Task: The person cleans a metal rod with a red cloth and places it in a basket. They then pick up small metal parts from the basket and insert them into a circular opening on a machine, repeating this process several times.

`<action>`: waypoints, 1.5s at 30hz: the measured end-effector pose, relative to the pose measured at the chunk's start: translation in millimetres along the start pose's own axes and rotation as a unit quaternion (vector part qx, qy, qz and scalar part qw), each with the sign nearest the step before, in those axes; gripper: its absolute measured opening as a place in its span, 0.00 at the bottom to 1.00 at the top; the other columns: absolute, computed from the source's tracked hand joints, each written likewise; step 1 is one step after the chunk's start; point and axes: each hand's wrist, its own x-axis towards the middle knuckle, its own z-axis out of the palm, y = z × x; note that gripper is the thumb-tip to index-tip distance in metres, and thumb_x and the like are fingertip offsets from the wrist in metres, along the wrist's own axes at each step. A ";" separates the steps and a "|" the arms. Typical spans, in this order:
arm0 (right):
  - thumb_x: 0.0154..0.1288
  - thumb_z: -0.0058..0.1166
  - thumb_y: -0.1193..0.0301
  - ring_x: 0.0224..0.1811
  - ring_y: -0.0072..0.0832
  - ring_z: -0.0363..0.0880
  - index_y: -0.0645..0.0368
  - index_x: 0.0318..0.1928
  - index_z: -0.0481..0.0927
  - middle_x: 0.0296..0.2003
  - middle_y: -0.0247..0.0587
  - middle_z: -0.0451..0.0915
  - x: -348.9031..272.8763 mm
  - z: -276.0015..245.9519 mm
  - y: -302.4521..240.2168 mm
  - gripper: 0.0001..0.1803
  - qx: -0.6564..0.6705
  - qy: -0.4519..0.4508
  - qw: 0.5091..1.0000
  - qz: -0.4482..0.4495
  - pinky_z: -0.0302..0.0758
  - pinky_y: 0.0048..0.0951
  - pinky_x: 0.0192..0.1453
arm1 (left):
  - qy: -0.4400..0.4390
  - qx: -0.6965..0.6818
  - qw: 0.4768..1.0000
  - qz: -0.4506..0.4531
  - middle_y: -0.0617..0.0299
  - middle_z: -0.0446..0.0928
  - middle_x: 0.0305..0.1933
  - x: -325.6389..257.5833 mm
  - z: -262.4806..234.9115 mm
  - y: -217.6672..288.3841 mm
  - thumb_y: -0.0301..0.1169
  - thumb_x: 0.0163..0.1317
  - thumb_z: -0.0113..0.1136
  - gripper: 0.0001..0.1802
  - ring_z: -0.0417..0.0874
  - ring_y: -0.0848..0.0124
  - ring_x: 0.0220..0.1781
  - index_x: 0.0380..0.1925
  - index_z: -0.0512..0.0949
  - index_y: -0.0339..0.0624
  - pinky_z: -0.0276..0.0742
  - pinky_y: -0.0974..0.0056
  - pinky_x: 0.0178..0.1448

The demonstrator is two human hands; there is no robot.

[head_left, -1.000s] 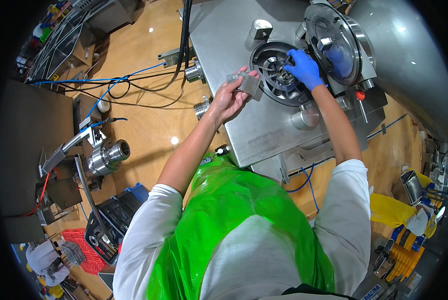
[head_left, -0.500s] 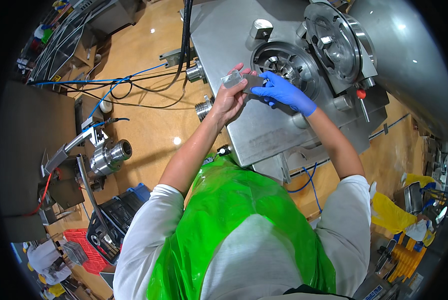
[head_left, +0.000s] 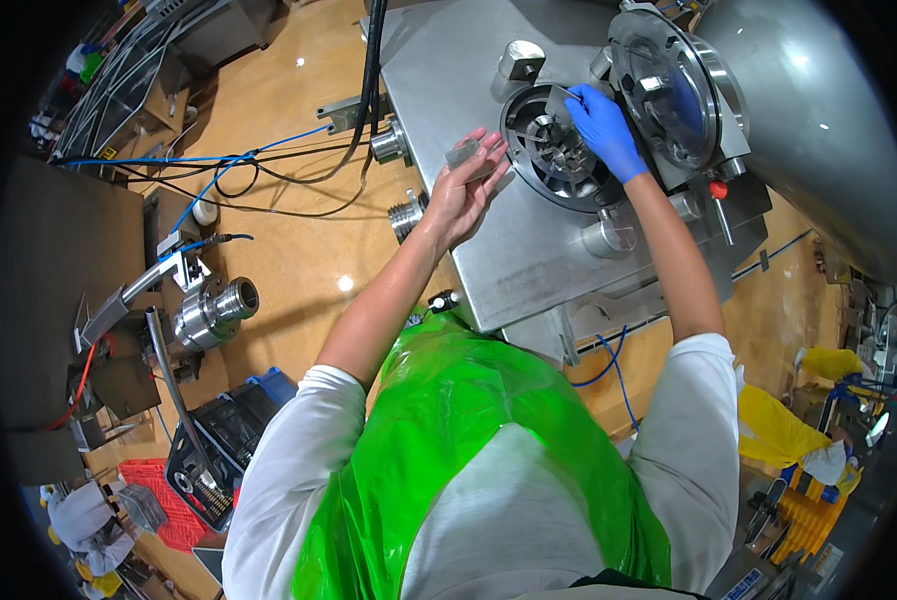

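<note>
My bare left hand is palm up, its thumb pressing a small flat metal plate against the fingers. To its right, my blue-gloved right hand pinches another thin metal plate by its edge. That plate is over the far part of a round steel housing set in the machine's top. Inside the housing sits a slotted metal rotor. The gloved fingers partly cover the plate and the housing's right side.
A round hinged lid stands raised at the right, near a red-knobbed lever. Metal posts rise around the housing. Black cables hang left of the steel table. An open tool case lies lower left.
My hands have parted. The right has moved right and over the housing with a plate that both hands were touching; the left stays near its place, still holding a plate.
</note>
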 end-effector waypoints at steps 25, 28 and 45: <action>0.51 0.63 0.69 0.41 0.43 0.80 0.56 0.45 0.79 0.37 0.49 0.80 48.4 34.5 49.3 0.19 -0.182 -0.229 0.956 -0.023 0.76 0.38 0.46 | -0.013 -0.020 1.000 -0.013 0.51 0.62 0.67 1.3 -2.2 2.7 0.30 0.71 0.46 0.24 0.63 0.55 0.71 0.65 0.58 0.39 0.65 0.50 0.73; 0.49 0.65 0.68 0.48 0.42 0.78 0.53 0.51 0.75 0.44 0.45 0.79 38.8 28.3 42.5 0.25 -0.242 -0.227 0.940 -0.077 0.75 0.39 0.51 | -0.012 -0.036 0.999 -0.018 0.50 0.63 0.67 0.5 -3.3 2.7 0.33 0.73 0.44 0.23 0.63 0.55 0.71 0.64 0.59 0.39 0.64 0.50 0.73; 0.58 0.61 0.65 0.34 0.26 0.75 0.55 0.52 0.75 0.32 0.36 0.76 -12.0 19.7 -86.8 0.21 0.120 -0.258 0.958 -0.023 0.74 0.28 0.42 | -0.024 -0.108 0.992 -0.064 0.48 0.63 0.67 0.1 -3.1 7.5 0.59 0.71 0.24 0.37 0.63 0.54 0.71 0.62 0.61 0.38 0.60 0.46 0.73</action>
